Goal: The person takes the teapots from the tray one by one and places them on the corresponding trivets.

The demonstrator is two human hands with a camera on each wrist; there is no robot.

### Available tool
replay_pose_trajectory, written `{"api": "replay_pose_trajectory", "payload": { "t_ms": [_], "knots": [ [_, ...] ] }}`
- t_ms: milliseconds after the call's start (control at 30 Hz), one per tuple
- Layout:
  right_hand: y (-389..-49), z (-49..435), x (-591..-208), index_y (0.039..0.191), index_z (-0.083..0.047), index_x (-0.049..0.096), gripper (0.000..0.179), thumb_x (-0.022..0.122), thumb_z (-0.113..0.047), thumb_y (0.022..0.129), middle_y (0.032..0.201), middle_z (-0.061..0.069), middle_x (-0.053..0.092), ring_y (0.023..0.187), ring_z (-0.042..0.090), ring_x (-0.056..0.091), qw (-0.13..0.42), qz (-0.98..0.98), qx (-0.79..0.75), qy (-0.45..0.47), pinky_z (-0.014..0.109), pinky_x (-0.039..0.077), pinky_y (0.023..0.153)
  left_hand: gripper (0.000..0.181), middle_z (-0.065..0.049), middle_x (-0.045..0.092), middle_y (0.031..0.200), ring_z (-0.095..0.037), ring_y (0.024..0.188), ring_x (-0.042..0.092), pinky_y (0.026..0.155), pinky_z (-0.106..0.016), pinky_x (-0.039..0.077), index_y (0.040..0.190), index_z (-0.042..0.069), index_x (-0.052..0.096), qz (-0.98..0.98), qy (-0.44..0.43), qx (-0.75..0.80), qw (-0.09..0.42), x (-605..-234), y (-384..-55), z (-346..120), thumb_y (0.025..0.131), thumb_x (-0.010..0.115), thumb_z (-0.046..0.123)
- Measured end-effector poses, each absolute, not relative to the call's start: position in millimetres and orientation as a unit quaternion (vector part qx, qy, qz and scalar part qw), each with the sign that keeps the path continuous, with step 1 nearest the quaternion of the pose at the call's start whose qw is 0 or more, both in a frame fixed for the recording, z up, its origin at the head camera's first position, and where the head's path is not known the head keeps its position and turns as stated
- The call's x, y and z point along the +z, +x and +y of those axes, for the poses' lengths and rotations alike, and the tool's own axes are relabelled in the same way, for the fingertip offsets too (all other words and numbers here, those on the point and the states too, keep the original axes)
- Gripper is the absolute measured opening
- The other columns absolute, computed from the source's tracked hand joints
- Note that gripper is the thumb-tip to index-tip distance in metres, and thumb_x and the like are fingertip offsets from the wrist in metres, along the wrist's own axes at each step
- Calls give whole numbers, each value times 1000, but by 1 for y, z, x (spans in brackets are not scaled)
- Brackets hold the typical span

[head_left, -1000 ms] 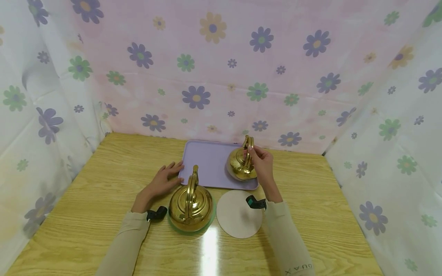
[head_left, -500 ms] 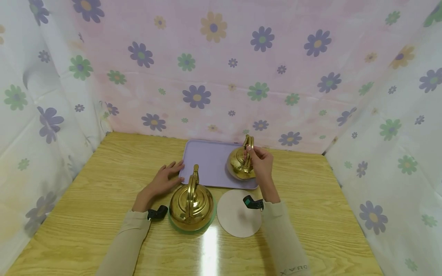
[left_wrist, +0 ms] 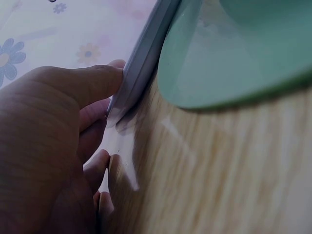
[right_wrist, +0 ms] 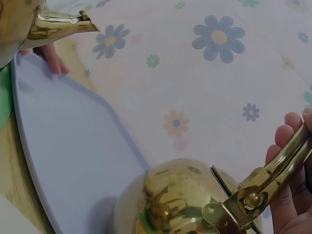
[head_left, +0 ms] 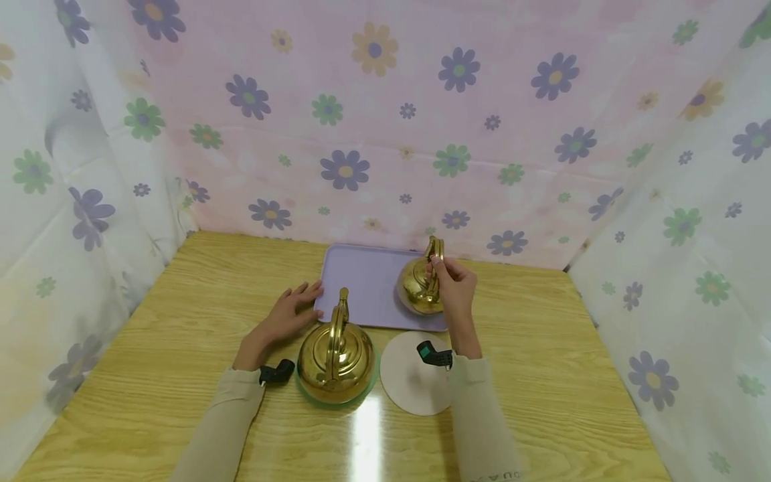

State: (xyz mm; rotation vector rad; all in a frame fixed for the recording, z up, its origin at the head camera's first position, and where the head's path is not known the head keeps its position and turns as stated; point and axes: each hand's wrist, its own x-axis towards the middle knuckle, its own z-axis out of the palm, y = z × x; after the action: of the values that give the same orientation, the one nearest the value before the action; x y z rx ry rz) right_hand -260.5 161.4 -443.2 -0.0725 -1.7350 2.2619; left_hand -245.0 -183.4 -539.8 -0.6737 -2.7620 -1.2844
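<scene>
My right hand (head_left: 458, 288) grips the upright handle of a smaller brass kettle (head_left: 415, 288). That kettle stands over the right end of a lilac tray (head_left: 361, 278). In the right wrist view the fingers (right_wrist: 285, 139) curl round its hinged handle. My left hand (head_left: 285, 319) is spread at the tray's left edge; up close, its thumb (left_wrist: 97, 80) touches the tray's rim (left_wrist: 141, 63). Just right of this hand, a larger brass kettle (head_left: 359, 361) sits on a round green mat (head_left: 375, 383), its spout toward the tray.
A round off-white mat (head_left: 406, 378) lies beside the green one, partly under my right wrist's camera (head_left: 434, 355). Wooden tabletop (head_left: 536, 348) surrounds everything. Flowered curtains (head_left: 385, 134) enclose the back and both sides.
My right wrist and forearm have swung a little to the left, over the off-white mat. The held kettle, the larger kettle and my left hand look almost the same.
</scene>
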Motion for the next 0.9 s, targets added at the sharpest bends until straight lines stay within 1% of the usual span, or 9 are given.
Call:
{"api": "replay_pose_trajectory", "payload": {
  "t_ms": [200,367,700,900],
  "knots": [
    [-258,160,-445,116,21,65,34,69,-7,97,83,16,76,68,15,71,166,-590,789,-31,23,61,64,56,-21,38,159,-50,150,24,122,-67,5,145,-7,49,-885,-219,-412,2,-539,-245,-180,98,68,17],
    [-255,161,-446,117,22,64,36,69,-8,97,79,9,75,68,14,71,168,-592,787,-33,22,60,65,55,-21,38,159,-50,149,24,122,-67,6,145,-7,50,-886,-218,-410,2,-539,-245,-178,97,68,16],
    [-247,156,-446,116,22,65,36,69,-9,98,79,15,75,66,15,69,175,-591,787,-32,21,58,62,56,-20,37,159,-50,150,23,122,-66,5,145,-6,50,-888,-213,-407,-4,-537,-244,-180,98,68,17],
    [-243,150,-445,110,19,70,30,69,-9,97,74,7,75,62,11,67,187,-591,784,-33,19,57,60,56,-20,38,159,-50,150,24,122,-66,5,145,-6,50,-888,-211,-408,-2,-537,-245,-184,97,68,17]
  ]
}}
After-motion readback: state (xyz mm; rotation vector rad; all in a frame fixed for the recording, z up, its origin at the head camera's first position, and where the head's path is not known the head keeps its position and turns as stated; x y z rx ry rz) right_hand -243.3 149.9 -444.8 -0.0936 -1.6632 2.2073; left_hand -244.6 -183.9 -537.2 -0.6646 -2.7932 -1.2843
